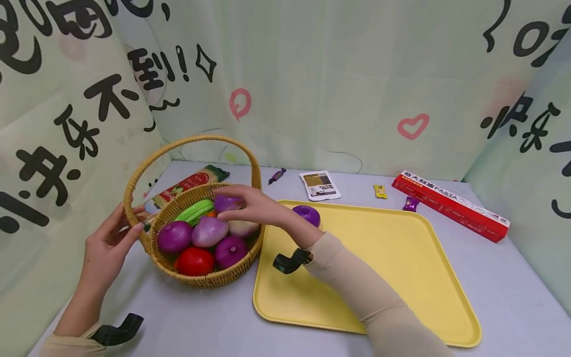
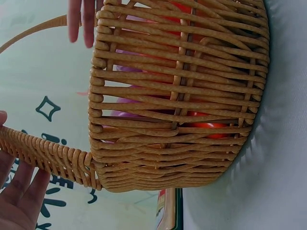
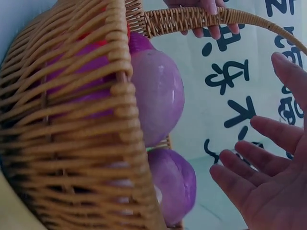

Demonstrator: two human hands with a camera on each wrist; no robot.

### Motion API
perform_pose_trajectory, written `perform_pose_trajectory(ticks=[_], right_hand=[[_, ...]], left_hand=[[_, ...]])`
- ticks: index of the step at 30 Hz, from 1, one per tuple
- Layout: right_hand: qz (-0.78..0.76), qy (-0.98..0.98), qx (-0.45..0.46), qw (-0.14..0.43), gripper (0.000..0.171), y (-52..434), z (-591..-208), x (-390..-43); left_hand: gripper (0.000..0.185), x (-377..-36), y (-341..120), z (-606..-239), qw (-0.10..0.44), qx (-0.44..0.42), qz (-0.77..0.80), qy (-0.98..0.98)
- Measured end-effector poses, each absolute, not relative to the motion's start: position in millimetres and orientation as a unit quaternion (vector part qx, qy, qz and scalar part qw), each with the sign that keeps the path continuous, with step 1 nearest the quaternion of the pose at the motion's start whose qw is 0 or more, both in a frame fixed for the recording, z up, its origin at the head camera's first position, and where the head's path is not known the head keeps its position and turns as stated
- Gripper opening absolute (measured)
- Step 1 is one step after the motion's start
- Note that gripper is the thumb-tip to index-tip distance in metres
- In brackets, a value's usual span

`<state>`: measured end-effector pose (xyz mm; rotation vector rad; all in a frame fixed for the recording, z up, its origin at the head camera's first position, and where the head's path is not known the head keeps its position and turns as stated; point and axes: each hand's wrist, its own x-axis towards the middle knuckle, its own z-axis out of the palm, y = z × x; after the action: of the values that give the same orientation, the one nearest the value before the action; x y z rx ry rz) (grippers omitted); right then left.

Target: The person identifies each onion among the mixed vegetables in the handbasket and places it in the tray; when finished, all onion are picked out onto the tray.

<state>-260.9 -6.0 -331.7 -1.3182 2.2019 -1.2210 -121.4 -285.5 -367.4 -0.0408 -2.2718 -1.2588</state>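
A woven wicker basket (image 1: 205, 281) with a tall arched handle (image 1: 196, 140) stands on the left of the table. Round the lower left part of that handle, the thumb and fingers of my left hand (image 1: 109, 243) take a grip. Over the basket's right half hovers my right hand (image 1: 254, 206), its spread fingers holding nothing in the right wrist view. Piled inside are round purple onions (image 1: 175, 237), a paler purple turnip-like vegetable (image 1: 209, 231), a red tomato (image 1: 195, 262) and a ridged green vegetable (image 1: 194, 213). Another light purple one (image 3: 173, 187) lies near my right hand.
Right of the basket lies a yellow tray (image 1: 379, 267) with a purple onion (image 1: 308, 214) at its far left corner. Behind are a red-green package (image 1: 187, 184), a white pouch (image 1: 319, 185), small wrapped candies (image 1: 380, 191) and a long red box (image 1: 450, 206). Curtains enclose the table.
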Motion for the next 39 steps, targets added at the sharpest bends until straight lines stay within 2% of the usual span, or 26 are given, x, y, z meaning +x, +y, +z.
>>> perform_pose_trajectory(ticks=[8,32,39], right_hand=[[-0.349,0.8,-0.469,0.135,0.054,-33,-335,-268],[-0.221,0.837,-0.434,0.249,0.07,-63,-348,-267],[-0.23,0.833,-0.429,0.262,0.053,-62,-345,-268]], left_hand=[[0.057,-121,-285,-368,0.266,-0.013,-0.462,-0.846],[0.057,-120,-284,-367,0.269,-0.015,-0.459,-0.846],[0.057,-120,-284,-367,0.267,-0.012,-0.458,-0.848]])
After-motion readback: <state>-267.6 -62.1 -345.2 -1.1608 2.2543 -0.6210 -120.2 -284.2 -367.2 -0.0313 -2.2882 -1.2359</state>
